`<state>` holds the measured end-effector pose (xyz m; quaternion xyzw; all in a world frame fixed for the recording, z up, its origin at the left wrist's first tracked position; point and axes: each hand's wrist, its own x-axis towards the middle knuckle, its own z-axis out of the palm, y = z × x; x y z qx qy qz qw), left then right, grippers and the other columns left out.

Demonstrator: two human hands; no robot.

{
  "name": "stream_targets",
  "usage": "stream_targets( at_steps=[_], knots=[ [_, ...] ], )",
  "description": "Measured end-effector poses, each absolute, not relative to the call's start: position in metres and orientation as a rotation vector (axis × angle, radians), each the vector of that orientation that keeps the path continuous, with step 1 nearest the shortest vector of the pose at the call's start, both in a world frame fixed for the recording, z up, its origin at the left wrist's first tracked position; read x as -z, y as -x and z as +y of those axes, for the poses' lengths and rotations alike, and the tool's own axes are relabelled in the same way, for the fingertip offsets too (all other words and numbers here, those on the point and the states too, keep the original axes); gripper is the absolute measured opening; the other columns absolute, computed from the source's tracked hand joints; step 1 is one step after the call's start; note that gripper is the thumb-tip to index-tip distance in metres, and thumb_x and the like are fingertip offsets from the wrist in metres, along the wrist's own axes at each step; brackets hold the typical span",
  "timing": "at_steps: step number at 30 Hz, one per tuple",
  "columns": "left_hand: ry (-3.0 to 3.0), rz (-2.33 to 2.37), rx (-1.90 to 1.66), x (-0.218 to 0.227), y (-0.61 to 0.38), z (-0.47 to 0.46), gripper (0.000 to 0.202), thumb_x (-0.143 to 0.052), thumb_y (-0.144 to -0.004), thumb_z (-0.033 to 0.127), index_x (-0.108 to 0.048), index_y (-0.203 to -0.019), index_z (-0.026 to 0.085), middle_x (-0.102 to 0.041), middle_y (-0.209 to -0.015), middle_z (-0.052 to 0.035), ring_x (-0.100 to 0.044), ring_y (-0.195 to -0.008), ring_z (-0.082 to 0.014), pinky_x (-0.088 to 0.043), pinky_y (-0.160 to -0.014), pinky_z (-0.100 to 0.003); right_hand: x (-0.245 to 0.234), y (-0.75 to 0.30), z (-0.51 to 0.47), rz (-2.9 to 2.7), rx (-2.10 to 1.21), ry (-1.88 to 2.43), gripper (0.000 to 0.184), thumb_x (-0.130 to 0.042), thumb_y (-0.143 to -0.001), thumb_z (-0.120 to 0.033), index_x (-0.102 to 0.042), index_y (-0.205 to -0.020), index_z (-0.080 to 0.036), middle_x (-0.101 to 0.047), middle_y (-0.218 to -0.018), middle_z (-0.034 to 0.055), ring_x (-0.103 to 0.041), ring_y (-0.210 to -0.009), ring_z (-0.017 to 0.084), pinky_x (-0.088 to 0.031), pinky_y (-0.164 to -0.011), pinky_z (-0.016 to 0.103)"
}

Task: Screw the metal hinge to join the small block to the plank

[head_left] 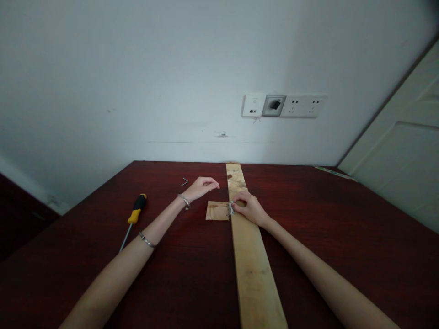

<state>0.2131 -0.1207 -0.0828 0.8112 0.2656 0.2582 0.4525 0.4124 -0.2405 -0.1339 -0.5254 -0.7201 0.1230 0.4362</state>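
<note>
Pale wood plank point(255, 269), along the worktop point(178, 274). Metal hinge point(231, 209): at plank's left edge, beside small board point(215, 211); right hand point(250, 208), grip pinched on it. Left hand point(201, 188): left of plank, fingertips gathered; contents, cannot tell. Screwdriver point(136, 215): farther left of plank. Step, seemingly: steadying hinge; next move calls for careful alignment. Containers: none visible.

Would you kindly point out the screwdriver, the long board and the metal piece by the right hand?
Screwdriver point(134, 216): head view, yellow handle part.
Long board point(253, 260): head view, upper face.
Metal piece point(231, 209): head view, visible middle.
</note>
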Motion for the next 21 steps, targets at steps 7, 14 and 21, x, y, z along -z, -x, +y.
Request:
stream_targets(
  at_steps=[7,14,21],
  knots=[
    [-1.981,0.662,-0.639,0.08,-0.212,-0.121,0.029,-0.057,-0.078,0.04,-0.067,-0.081,0.013,-0.069,-0.088,-0.0064,-0.061,-0.084,-0.0157,-0.047,-0.073,-0.026,0.132,-0.411,-0.242,-1.782,-0.293,1.331,0.005,-0.06,-0.075,-0.019,-0.061,-0.07,-0.021,-0.063,-0.078,0.0014,-0.057,-0.079,0.017,-0.044,-0.076,0.031],
    [-1.976,0.675,-0.646,0.078,-0.211,-0.123,0.029,-0.058,-0.078,0.04,-0.067,-0.08,0.014,-0.069,-0.089,-0.0067,-0.062,-0.086,-0.0166,-0.048,-0.074,-0.027,0.132,-0.412,-0.242,-1.756,-0.286,1.354,0.01,-0.062,-0.071,-0.023,-0.062,-0.081,-0.021,-0.063,-0.083,0.0018,-0.056,-0.081,0.017,-0.044,-0.077,0.032],
    [-1.923,0.76,-0.77,0.054,-0.193,-0.114,0.026,-0.059,-0.076,0.038,-0.066,-0.083,0.014,-0.068,-0.091,-0.0076,-0.061,-0.088,-0.0167,-0.05,-0.076,-0.028,0.132,-0.413,-0.245,-1.71,-0.303,1.371,0.015,-0.056,-0.079,-0.029,-0.061,-0.09,-0.021,-0.064,-0.089,0.0035,-0.057,-0.084,0.018,-0.045,-0.076,0.032]
  ],
)
